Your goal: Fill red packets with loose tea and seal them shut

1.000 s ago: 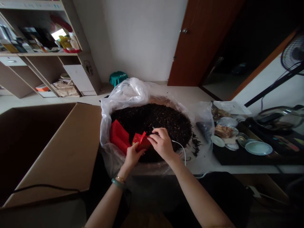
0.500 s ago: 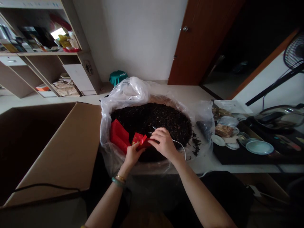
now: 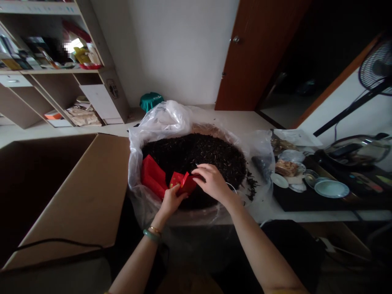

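Note:
A small red packet (image 3: 186, 185) with gold print and an upright flap is pinched in my left hand (image 3: 172, 200), above dark loose leaves, probably tea (image 3: 211, 149). My right hand (image 3: 211, 181) has its fingers bent close together at the packet's right edge. A thin thing with a small pale tip shows just above those fingers, mostly hidden by them. From behind that hand comes a white cable (image 3: 232, 186); whether it joins the thin thing is hidden. Left of the packet, a larger red bag (image 3: 153, 175) lies on the leaves.
Clear plastic (image 3: 134, 163) lines the wide container around the leaves. An open cardboard box (image 3: 82, 192) stands at left. Right of the leaves are small dishes, a pale bowl (image 3: 331, 188) and a black tray (image 3: 294, 202). A fan (image 3: 375, 67) stands at far right.
My right hand has turned slightly, so the thin thing and the white cable show less. My left hand keeps the red packet in nearly the same place. The view has shifted slightly.

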Tool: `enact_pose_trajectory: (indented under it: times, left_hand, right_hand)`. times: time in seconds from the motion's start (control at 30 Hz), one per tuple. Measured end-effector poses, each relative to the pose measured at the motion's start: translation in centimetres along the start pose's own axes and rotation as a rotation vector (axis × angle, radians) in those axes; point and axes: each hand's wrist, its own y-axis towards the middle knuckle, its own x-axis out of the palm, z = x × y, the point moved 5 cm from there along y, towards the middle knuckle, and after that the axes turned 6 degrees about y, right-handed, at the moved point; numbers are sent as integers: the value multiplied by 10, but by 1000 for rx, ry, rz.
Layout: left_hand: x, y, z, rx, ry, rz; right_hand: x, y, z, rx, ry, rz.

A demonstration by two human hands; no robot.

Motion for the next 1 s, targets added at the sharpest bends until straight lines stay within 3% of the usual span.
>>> enact_pose_trajectory:
  times: [0.1,0.23,0.37,0.63,0.73,0.87,1.0]
  left_hand:
    - [3,1,-4,-7,-98,-25]
    - [3,0,-3,0,-104,-20]
    - [-3,-2,9,53,-50,7]
    - [-1,-4,14,38,-175,-131]
    - [-3,-4,13,55,-130,-63]
    - [-2,0,15,39,-308,76]
    - [-1,5,13,-17,-449,212]
  right_hand:
    - [-4,1,1,16,-83,-38]
    - [12,3,0,28,-168,-255]
    - [22,4,-1,41,-176,-328]
    - [18,5,2,44,7,-211]
    - [25,4,1,-8,35,-202]
    - [36,0,1,-66,78,-205]
    - [29,-4,4,-49,201,5]
